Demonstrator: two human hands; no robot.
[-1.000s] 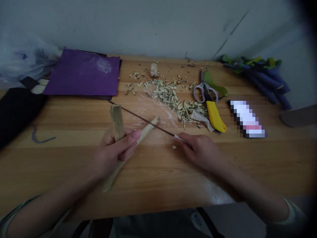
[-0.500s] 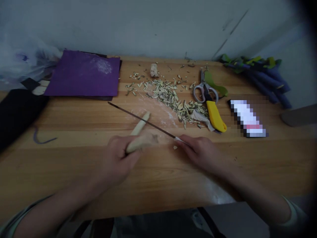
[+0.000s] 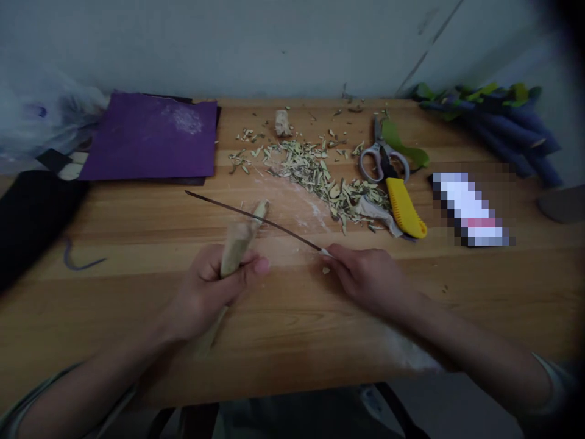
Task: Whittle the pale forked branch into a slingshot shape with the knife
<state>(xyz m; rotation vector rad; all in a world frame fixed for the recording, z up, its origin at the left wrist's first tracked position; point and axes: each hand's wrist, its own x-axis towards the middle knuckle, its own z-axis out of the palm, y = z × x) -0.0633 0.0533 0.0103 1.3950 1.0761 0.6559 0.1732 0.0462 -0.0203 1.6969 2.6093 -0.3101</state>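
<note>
My left hand (image 3: 201, 299) is closed around a pale, peeled wooden stick (image 3: 234, 253), which looks forked. One end points up and away from me, and another shows below the fist; motion smears part of it. My right hand (image 3: 372, 277) pinches the short white end of a long, thin, dark metal file (image 3: 292, 233), its fine surface too dim to make out. The file reaches up and left across the stick's far tip; whether they touch I cannot tell. Wood shavings (image 3: 311, 171) lie heaped beyond both hands, with pale dust on the tabletop.
At the right are scissors (image 3: 381, 155), a yellow-handled cutter (image 3: 404, 207), a blurred-out phone (image 3: 470, 210) and dark bundled branches (image 3: 507, 128). Purple sheets (image 3: 150, 140) and a plastic bag (image 3: 50, 116) sit at the left. A wood chunk (image 3: 282, 123) stands near the wall.
My left hand has turned the stick, so its near part now points up and away instead of to the right. My right hand still holds the file in nearly the same place.
</note>
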